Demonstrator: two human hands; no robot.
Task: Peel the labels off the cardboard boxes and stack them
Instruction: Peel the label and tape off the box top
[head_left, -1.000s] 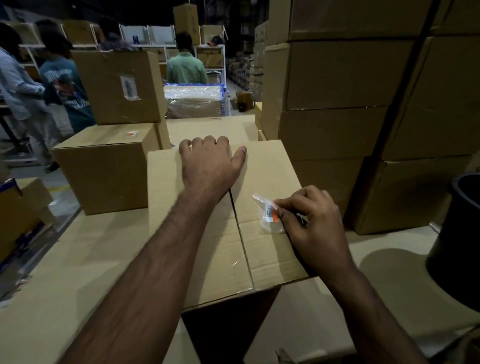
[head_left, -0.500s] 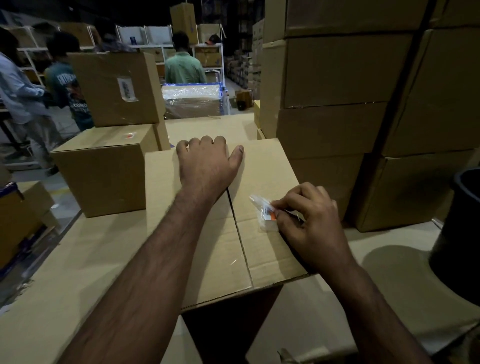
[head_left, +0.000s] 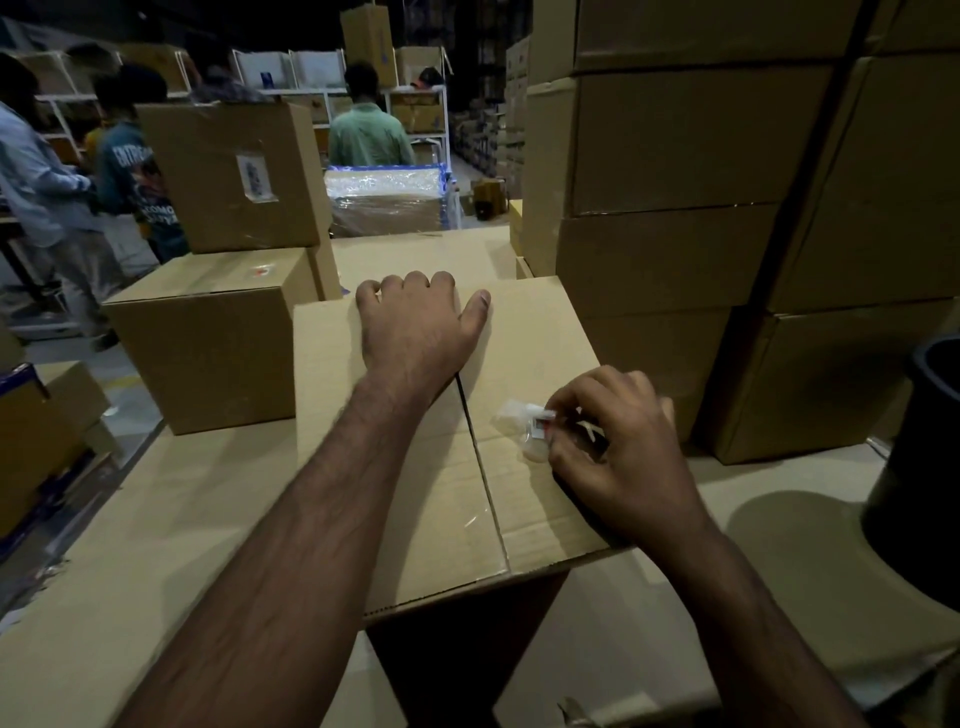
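The nearest cardboard box (head_left: 431, 499) stands on the bench (head_left: 171, 509) right in front of the person, plain brown, its two top flaps closed along a taped centre seam, its front corner jutting toward the camera. On its right flap a small label (head_left: 527, 428) under crinkled clear film is partly lifted; the right hand (head_left: 618, 457) has its grip clamped on the label's edge between thumb and curled fingers, and red and dark print shows on it, too small to read. The left hand (head_left: 421, 332) lies flat on the far part of the top, fingers bent over the far edge, its grip apart. A black bin (head_left: 919, 457) sits at the right edge of the bench, near the box. To the left there is bare bench between this box and a second box (head_left: 208, 343), which carries a red mark on top. A third box (head_left: 228, 176) rests on it, showing a pale label (head_left: 254, 176) that is unreadable. A tall stack of boxes (head_left: 727, 208) walls off the right side just beyond. Farther back, people (head_left: 363, 130) stand among shelving (head_left: 311, 78), one shirt lettered, blurred.
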